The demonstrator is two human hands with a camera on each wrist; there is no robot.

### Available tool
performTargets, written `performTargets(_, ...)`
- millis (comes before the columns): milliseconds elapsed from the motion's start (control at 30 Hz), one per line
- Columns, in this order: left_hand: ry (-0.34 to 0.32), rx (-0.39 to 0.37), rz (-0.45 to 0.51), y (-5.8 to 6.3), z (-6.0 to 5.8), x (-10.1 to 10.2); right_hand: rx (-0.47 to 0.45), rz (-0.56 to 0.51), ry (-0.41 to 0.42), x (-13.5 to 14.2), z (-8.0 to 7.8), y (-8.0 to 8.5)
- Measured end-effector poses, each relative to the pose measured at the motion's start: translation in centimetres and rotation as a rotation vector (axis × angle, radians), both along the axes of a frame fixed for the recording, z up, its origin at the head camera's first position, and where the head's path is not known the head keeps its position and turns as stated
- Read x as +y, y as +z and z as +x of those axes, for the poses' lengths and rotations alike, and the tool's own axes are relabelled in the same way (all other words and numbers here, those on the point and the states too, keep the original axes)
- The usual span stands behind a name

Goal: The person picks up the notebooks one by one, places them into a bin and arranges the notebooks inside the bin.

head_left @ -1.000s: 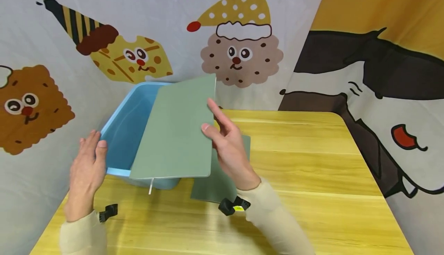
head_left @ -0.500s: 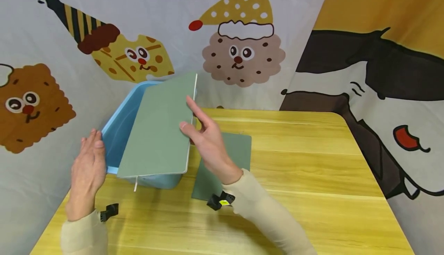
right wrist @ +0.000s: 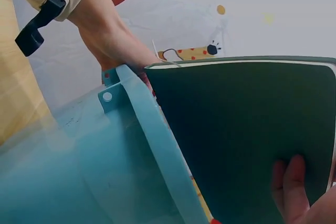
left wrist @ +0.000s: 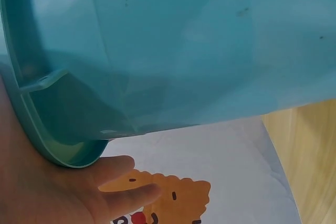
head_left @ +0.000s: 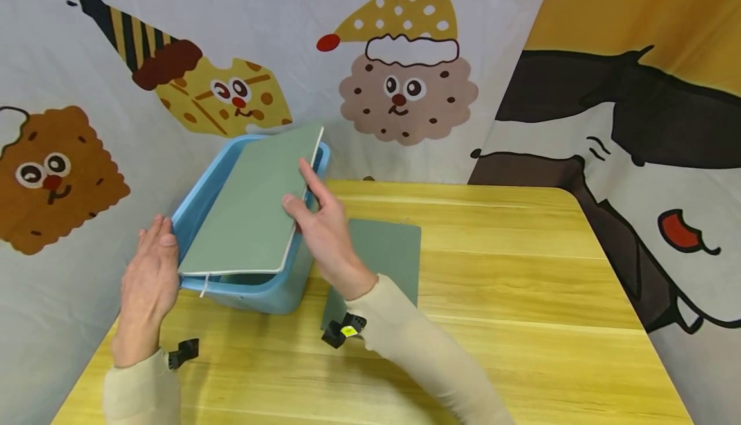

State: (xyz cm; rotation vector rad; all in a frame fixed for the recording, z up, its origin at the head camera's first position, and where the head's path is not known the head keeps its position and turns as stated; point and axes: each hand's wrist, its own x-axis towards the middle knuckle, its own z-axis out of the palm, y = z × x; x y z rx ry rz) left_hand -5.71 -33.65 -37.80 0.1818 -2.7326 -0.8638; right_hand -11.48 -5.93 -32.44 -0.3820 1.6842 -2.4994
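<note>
A green notebook (head_left: 249, 203) with white page edges and a ribbon marker is tilted over the mouth of a blue plastic bin (head_left: 260, 299). My right hand (head_left: 329, 238) grips the notebook's right edge, thumb on the upper cover. Seen from the right wrist, fingers (right wrist: 295, 184) press on its dark underside, and the spine end sits at the bin's rim (right wrist: 157, 140). My left hand (head_left: 149, 277) rests against the bin's left rim with its fingers straight. In the left wrist view, those fingers (left wrist: 121, 182) extend past the rim's corner.
A second green notebook or board (head_left: 388, 248) lies flat on the wooden table (head_left: 521, 283), right of the bin, partly hidden by my right arm. A cartoon-printed cloth (head_left: 405, 123) hangs behind the table. Both wrists carry small black cameras.
My right hand has carried the notebook left and lower over the bin, so more of the bin's right rim shows. The left hand has stayed at the rim.
</note>
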Motion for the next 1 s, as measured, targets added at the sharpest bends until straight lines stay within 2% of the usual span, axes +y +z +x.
performTargets(300,0.004,-0.024,0.001,0.2,0.0,-0.1,-0.026,0.004,-0.01,-0.9,-1.0,-0.1)
performTargets(500,0.025,-0.034,0.002,0.3,0.0,0.1,-0.017,0.11,-0.03,-1.7,-1.6,-0.5)
performTargets(700,0.029,-0.041,-0.001,0.2,0.1,0.6,-0.002,0.217,-0.005,-2.7,-2.3,-1.1)
performTargets(1000,0.061,-0.037,-0.012,0.1,0.3,1.1,0.116,0.431,0.056,-4.1,-2.3,-1.1)
